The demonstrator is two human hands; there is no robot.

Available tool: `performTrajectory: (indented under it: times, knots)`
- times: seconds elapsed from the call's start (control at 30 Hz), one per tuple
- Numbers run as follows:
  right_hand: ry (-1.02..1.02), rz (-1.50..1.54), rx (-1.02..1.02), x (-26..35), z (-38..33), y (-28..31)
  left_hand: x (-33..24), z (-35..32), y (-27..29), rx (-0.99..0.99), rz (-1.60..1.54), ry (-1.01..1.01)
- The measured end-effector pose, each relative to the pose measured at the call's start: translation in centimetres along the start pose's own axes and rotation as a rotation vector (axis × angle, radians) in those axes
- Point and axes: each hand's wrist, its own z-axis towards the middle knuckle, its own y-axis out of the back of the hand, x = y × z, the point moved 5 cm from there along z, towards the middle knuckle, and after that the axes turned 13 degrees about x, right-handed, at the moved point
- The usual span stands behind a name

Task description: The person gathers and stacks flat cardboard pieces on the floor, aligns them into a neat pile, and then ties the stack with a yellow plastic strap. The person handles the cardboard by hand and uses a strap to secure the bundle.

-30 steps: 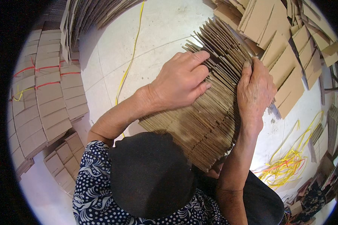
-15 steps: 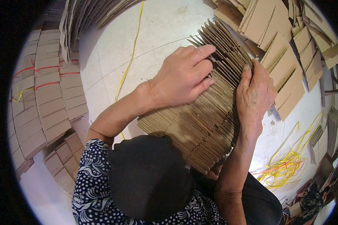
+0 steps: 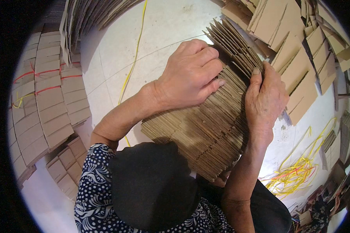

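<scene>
Both hands [image 3: 190, 75] [image 3: 265, 103] on fanned cardboard stack [image 3: 210, 128].

A: What hides the near end of the cardboard stack [image 3: 206, 128]?
B: A dark hat [image 3: 151, 186]. The left hand [image 3: 188, 75] covers its top middle.
A: The right hand's [image 3: 264, 103] fingertips?
B: Tucked among the sheets, unseen. The loose sheets [image 3: 295, 42] run off the upper edge.

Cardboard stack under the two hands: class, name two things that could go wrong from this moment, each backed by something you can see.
1. The cardboard stack fans apart at its far end; only the left hand and right hand press it together, so sheets may slide out.
2. Fingertips rest on the sheets' thin edges, so a slip could nick skin.
3. Loose yellow ties lie beside the stack and might snag.
</scene>
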Motion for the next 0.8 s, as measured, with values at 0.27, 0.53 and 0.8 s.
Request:
performTrajectory:
  times: [0.27,0.53,0.8]
  knots:
    - [0.015,0.020,-0.007,-0.13,0.04,0.06,0.47,0.13,-0.27,0.005,-0.063,0.012]
    - [0.012,-0.001,-0.024,-0.27,0.14,0.09,0.49,0.09,-0.26,0.032,-0.072,0.032]
    - [0.011,-0.004,-0.022,-0.23,0.14,0.09,1.08,0.01,-0.27,-0.006,-0.113,0.035]
